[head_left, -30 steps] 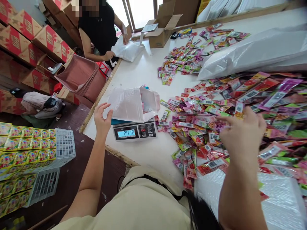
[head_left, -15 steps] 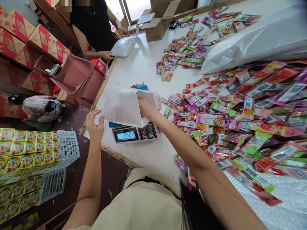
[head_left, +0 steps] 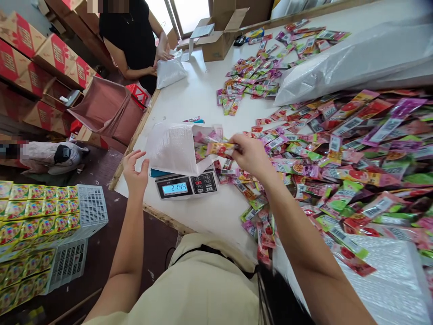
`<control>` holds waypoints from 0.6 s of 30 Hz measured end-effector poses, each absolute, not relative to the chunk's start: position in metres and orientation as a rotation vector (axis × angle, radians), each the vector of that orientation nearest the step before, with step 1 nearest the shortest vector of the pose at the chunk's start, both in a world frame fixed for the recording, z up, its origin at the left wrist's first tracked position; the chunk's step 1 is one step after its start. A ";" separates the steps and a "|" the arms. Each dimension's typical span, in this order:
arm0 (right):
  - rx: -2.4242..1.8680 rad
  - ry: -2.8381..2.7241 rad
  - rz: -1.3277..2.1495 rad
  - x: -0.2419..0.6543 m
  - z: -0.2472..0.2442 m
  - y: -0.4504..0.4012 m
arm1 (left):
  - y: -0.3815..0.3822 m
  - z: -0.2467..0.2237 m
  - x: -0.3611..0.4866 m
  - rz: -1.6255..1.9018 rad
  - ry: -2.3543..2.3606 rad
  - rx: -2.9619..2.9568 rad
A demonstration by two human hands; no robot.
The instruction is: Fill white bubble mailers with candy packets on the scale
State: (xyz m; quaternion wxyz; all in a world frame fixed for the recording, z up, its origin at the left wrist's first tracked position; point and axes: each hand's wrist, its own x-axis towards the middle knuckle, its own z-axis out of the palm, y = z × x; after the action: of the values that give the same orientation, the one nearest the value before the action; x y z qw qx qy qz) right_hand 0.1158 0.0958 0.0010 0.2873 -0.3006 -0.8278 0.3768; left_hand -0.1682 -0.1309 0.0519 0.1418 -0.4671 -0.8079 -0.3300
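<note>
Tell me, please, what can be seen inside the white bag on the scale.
Colourful sachets show in the open mouth of the white bag; near it, the right hand holds at least one sachet. The bag's wall hides anything deeper.

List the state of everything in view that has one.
Left hand: open, holding nothing
Right hand: closed on packet
Packet: gripped, at the mailer's mouth
White mailer: open, partly filled, on scale
Scale: on, lit
Cardboard box: flaps open

place: packing workshop | signs: stacked cartons (head_left: pixel 56 55), digital scale (head_left: pixel 190 185), heaped sachets (head_left: pixel 353 174), plastic crates (head_left: pixel 93 205)
</note>
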 end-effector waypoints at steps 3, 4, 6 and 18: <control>-0.937 -2.044 1.122 0.154 -0.005 0.094 | -0.129 0.054 -0.163 -0.950 -2.339 -1.345; -0.981 -1.995 1.151 0.167 -0.007 0.093 | -0.129 0.055 -0.161 -0.943 -2.346 -1.346; -1.059 -1.920 1.167 0.191 -0.011 0.092 | -0.127 0.057 -0.157 -0.947 -2.347 -1.361; -1.326 -1.735 0.873 0.273 -0.036 0.096 | -0.125 0.061 -0.153 -0.944 -2.347 -1.388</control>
State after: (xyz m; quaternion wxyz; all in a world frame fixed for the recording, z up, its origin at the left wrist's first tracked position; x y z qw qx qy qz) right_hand 0.2726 0.0960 -0.0359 0.3850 -0.5204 -0.6808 0.3426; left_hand -0.1528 -0.1248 0.0609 0.1279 -0.4772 -0.8067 -0.3244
